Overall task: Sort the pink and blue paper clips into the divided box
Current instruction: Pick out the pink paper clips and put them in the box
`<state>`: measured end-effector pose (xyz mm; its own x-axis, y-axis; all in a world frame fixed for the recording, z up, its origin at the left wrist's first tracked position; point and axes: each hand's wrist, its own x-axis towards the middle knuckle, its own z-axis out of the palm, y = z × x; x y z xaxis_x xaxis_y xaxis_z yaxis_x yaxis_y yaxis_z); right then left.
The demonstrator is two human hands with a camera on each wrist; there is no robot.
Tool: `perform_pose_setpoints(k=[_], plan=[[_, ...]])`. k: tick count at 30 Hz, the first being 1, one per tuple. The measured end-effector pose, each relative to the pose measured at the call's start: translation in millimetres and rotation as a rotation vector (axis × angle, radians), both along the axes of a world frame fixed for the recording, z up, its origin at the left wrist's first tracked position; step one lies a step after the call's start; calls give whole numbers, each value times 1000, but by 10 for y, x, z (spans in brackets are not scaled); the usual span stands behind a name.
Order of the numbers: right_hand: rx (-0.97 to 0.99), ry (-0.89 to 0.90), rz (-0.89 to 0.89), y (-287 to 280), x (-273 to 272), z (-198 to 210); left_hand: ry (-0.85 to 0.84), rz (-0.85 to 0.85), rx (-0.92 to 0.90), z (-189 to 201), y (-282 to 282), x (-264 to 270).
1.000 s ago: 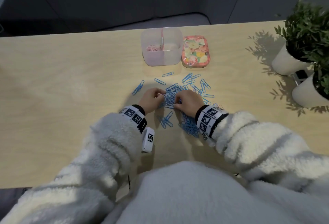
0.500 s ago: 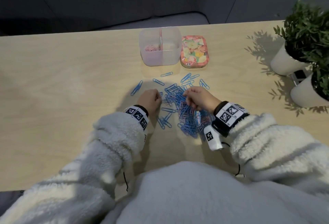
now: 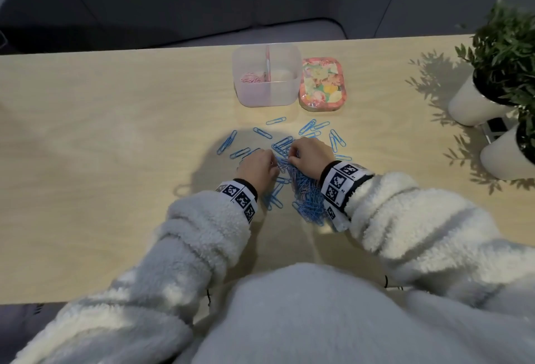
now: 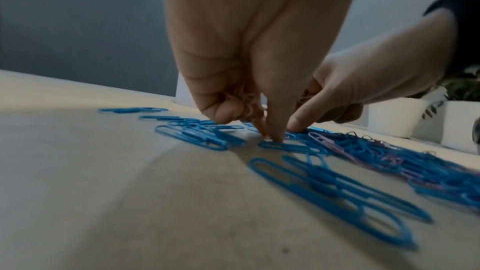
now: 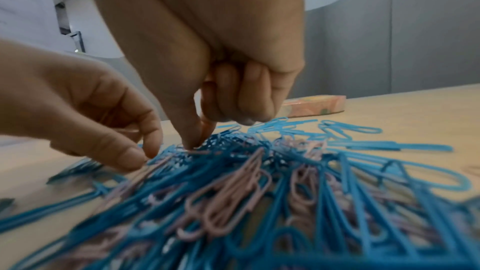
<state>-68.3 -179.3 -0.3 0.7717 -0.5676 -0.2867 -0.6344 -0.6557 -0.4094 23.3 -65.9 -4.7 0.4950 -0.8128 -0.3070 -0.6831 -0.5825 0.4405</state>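
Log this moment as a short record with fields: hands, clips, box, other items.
left hand: holds pink clips in curled fingers, fingertips on the pile
right hand: fingertips pinching into the pile
pile: mixed, mostly blue clips, some pink, on the table
divided box: pink clips in left compartment
floral tin: right of box
potted plants: far right

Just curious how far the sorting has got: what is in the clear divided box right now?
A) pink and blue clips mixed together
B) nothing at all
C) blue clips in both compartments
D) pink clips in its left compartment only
D: the head view shows pink paper clips lying in the left compartment of the divided box, while the right compartment holds none.
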Motion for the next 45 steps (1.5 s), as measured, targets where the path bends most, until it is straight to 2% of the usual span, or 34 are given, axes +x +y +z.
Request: perform_pose_setpoints(k=[3,6,9,14,19,24,28,30,33,35,40,45], plan=[[122,-78,-54,-88,-13,36,-1,-4,28,1,-20,4],[410,-272,-217,-217,57,242,54,16,47,8,2,36],[657,-345,-280,-350,255,574,65,1,100,32,50,80],[781,-509,-376,-514,865,917,62,39,96,186,129,218],[1044,-602,-538,-505,1362,1018,39,87,36,475,148,479],[1087,-612,-644,-438,1592,971,-32,113,-50,760,-51,798],[1094,-545,-569,-482,1561,908,-71,145,-173,862,-367,1004],[1103,-621,-533,-501,1442,955,-88,150,-174,858,-552,1062],[1090,-777,-543,-532,1107,1035,-134,173,-169,806,-844,1141],[1035,-815,-554,-541,806,1039,-183,167,-159,757,-1001,1191],[861,-704,-557,-569,-15,835,-222,79,-80,598,-1155,1249],[627,-561,-600,-643,-726,502,-165,39,-135,627,-1101,1192]])
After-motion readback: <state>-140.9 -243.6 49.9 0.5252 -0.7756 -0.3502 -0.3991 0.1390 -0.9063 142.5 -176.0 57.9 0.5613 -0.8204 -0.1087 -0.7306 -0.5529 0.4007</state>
